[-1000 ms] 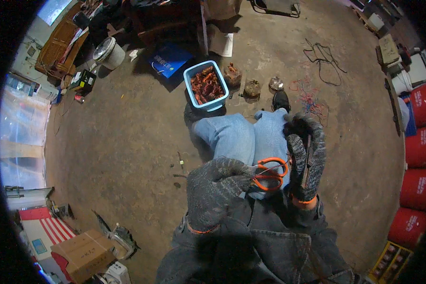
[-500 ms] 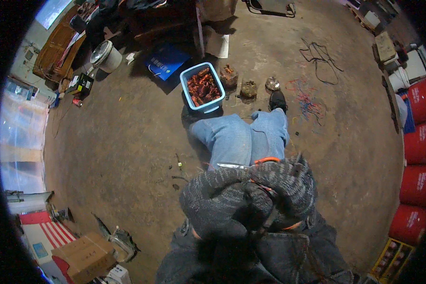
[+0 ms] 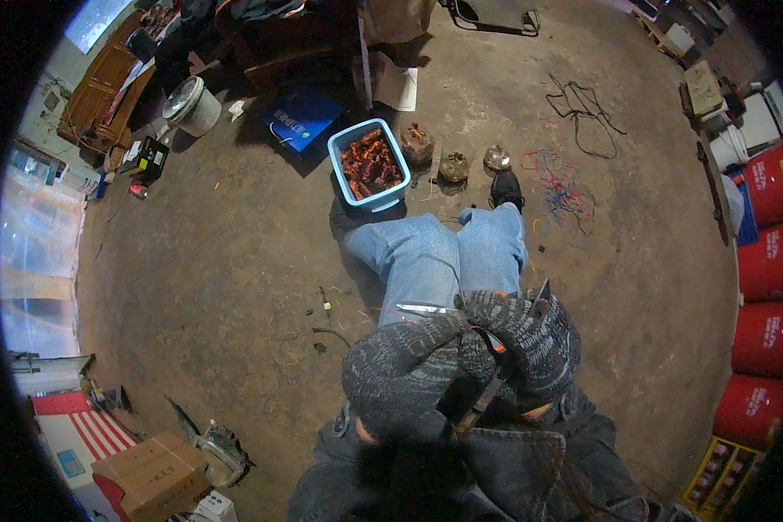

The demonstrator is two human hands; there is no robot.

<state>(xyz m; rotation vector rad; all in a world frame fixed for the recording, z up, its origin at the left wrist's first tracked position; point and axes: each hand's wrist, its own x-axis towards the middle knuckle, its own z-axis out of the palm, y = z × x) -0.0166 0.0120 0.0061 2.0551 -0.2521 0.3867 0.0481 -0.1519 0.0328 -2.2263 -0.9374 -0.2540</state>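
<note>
My left hand [image 3: 404, 370] and my right hand [image 3: 538, 344] meet close before my chest, both in dark grey speckled knit gloves. Their fingers are curled. Between them runs a dark narrow strip-like piece [image 3: 487, 396] with a bit of orange [image 3: 497, 344] near its upper end; its kind is unclear. A slim pale blade [image 3: 424, 308] sticks out leftward over my jeans [image 3: 422, 257], and its right end is hidden by the gloves. From the top of my right glove rises a small dark pointed thing [image 3: 543, 294]. What each hand grips is mostly covered.
Beyond my legs stands a light blue tub [image 3: 332, 161] of reddish-brown scraps. Beside it are several lumpy brownish pieces [image 3: 453, 167], loose coloured wires [image 3: 565, 191] and a black cable [image 3: 580, 109]. Red drums [image 3: 761, 335] line the right; a cardboard box [image 3: 155, 474] sits lower left.
My left glove has shifted a little rightward, up against the right one. The dark strip between them shows more, and the orange edge at the top is mostly covered now.
</note>
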